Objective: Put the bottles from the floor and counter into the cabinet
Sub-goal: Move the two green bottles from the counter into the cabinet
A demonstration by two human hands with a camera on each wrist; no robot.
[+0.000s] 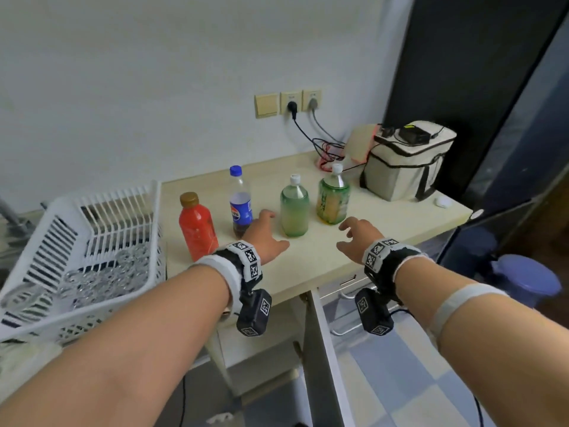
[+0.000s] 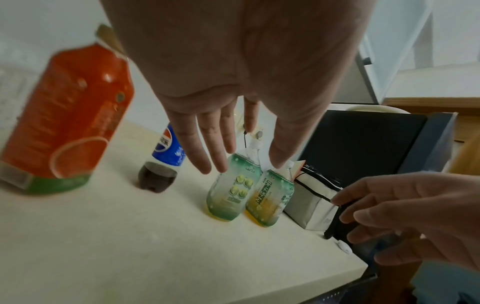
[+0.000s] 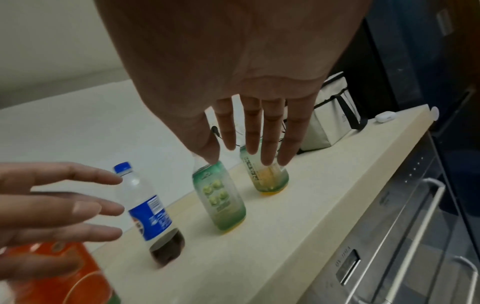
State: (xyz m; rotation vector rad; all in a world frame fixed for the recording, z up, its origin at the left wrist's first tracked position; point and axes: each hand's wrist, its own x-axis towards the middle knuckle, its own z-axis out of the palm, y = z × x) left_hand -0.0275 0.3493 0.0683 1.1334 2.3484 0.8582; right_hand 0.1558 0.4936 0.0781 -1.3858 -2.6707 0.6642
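Note:
Several bottles stand in a row on the cream counter (image 1: 308,260): a red juice bottle (image 1: 197,231) at the left, a blue-labelled cola bottle (image 1: 240,204), a pale green bottle (image 1: 294,208) and a green bottle with yellow drink (image 1: 333,197). My left hand (image 1: 264,234) hovers open between the cola and the pale green bottle, holding nothing. My right hand (image 1: 358,238) hovers open just in front of the green-yellow bottle, fingers spread, also holding nothing. Below the counter a cabinet door (image 1: 323,359) stands open.
A white plastic dish rack (image 1: 92,257) sits left of the counter. A beige cooler bag (image 1: 406,164) with cables stands at the back right, a small white case (image 1: 442,201) beside it. A dark tall appliance (image 1: 480,87) rises on the right, a blue bin (image 1: 523,282) below.

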